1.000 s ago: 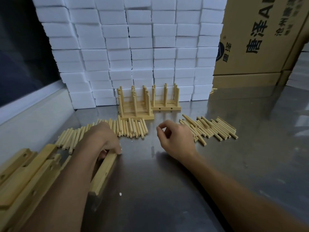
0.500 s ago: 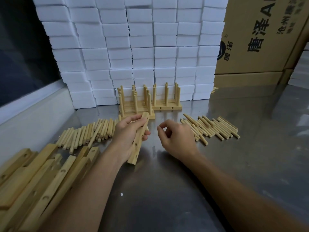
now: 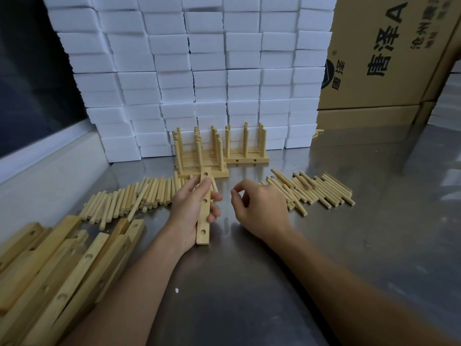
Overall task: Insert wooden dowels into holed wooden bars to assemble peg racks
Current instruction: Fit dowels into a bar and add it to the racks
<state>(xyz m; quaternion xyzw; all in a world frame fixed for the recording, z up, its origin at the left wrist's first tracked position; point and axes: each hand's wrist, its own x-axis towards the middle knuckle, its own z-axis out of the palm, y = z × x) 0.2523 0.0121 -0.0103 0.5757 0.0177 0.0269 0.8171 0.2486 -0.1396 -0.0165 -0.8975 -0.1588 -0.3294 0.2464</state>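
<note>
As left hand (image 3: 188,213) grips, holed bar (image 3: 204,208) upright

Both forearms were bare right up to the frame edge, no sleeves showing. The left hand (image 3: 190,211) and right hand (image 3: 259,212) were bare too, with short, plain fingernails.

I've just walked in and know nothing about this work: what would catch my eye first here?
A left hand grips a holed wooden bar at the table's centre, with the right hand empty beside it. Loose dowels fan out on both sides. Behind them, finished peg racks stand before a wall of white foam blocks.
</note>
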